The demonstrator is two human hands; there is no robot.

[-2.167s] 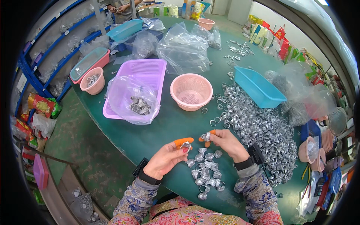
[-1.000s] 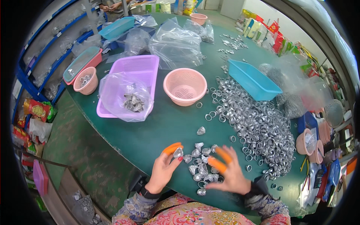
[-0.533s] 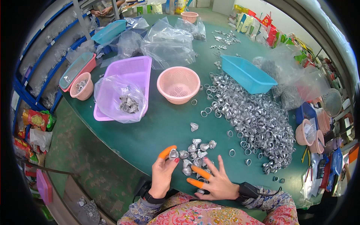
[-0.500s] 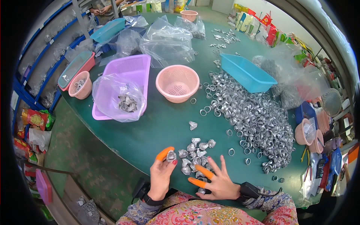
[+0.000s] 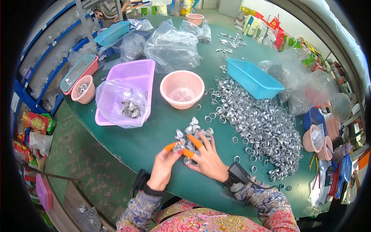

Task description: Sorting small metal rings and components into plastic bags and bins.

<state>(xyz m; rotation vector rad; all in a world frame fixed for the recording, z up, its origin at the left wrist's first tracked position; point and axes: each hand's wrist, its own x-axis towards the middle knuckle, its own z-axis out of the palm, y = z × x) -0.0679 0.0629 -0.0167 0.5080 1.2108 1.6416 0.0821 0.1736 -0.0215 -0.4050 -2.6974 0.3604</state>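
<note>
My left hand (image 5: 161, 166), with an orange cover on its index finger, pinches a chunky silver ring (image 5: 178, 147) between thumb and index finger. Just to its right, my right hand (image 5: 210, 161) is spread over a small heap of similar chunky silver rings (image 5: 194, 127), its fingers touching them and hiding part of the heap. Orange covers sit on two of its fingers. Beyond the hands stands a pink basket (image 5: 182, 79). A clear bag (image 5: 110, 98) with silver pieces lies in a purple basket (image 5: 148, 77).
A large pile of plain silver rings (image 5: 262, 133) spreads to the right, with a blue tray (image 5: 255, 79) at its far edge. Clear plastic bags (image 5: 172, 46) lie at the back. Small pink baskets (image 5: 311, 141) line the right edge. A co-worker's hand (image 5: 99, 14) shows at far left.
Both hands have moved forward, away from me. The heap of chunky rings has been pushed forward under my right hand. My left hand still pinches a ring.
</note>
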